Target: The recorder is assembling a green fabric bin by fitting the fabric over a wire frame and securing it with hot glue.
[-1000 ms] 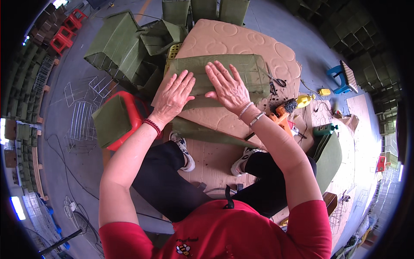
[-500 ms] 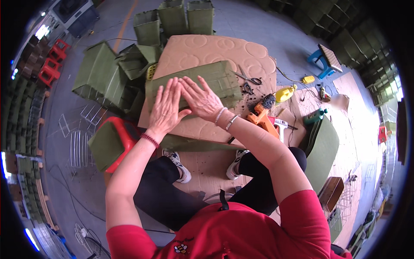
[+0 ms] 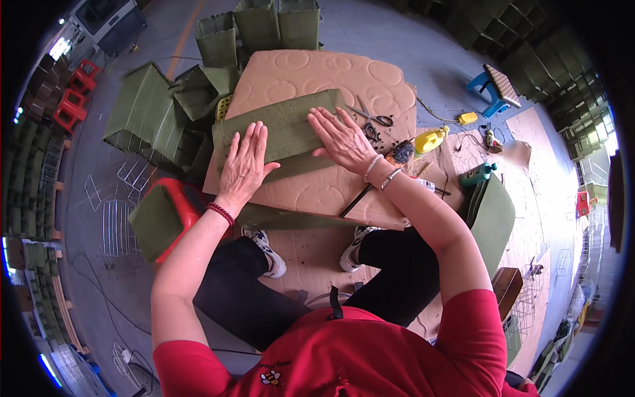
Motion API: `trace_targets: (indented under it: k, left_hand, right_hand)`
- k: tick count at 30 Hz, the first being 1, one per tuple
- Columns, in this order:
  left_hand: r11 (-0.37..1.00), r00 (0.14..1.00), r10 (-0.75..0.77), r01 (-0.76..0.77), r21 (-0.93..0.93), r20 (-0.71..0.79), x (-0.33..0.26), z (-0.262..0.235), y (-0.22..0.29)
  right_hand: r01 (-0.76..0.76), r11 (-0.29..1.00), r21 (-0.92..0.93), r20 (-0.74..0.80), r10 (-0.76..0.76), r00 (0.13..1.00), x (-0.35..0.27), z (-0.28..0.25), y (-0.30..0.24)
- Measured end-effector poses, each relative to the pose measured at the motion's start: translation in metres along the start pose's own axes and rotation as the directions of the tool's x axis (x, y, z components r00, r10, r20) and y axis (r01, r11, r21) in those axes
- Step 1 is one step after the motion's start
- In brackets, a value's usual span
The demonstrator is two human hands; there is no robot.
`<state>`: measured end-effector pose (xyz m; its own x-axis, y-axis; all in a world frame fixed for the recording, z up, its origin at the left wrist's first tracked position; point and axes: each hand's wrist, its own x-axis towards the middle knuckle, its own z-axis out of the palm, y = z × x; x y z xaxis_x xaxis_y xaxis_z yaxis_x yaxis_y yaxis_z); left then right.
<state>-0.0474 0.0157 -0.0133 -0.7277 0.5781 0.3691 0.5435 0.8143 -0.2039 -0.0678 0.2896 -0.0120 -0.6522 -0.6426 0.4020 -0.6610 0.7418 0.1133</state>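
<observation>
On the cardboard-topped work surface (image 3: 311, 192) lies a green fabric-covered box (image 3: 284, 126), long side slanting up to the right, its upper face smooth. My left hand (image 3: 243, 162) is flat against its near left part, fingers stretched and close together. My right hand (image 3: 344, 140) rests at its right end, fingers extended and thumb apart. Neither hand grips anything. Black-handled scissors (image 3: 377, 119) lie open just beyond my right hand. Whatever is under my palms is hidden.
Right of the cardboard are a yellow bottle (image 3: 430, 140), a green bottle (image 3: 477, 174) and a blue-legged stool (image 3: 493, 91). Green boxes (image 3: 142, 109) stand at the left, near a red stool (image 3: 182, 205) and wire frames (image 3: 119, 228). My right forearm covers part of the tools.
My hands have moved apart from the middle, the right one rightward and the left slightly down. The box's upper face looks smooth now; seams showed there before.
</observation>
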Motion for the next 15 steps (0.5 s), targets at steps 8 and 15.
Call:
trace_targets:
  k: [8,15]
  left_hand:
    - [0.998,1.000,0.016,-0.017,0.054,0.017,-0.001,0.004,0.001]
    - [1.000,1.000,-0.013,0.013,-0.001,0.005,-0.004,0.005,0.003]
  right_hand:
    - [0.002,1.000,0.008,0.024,-0.002,1.000,-0.001,0.005,-0.002]
    - [0.071,0.994,0.083,-0.057,-0.066,0.996,0.029,0.002,-0.041]
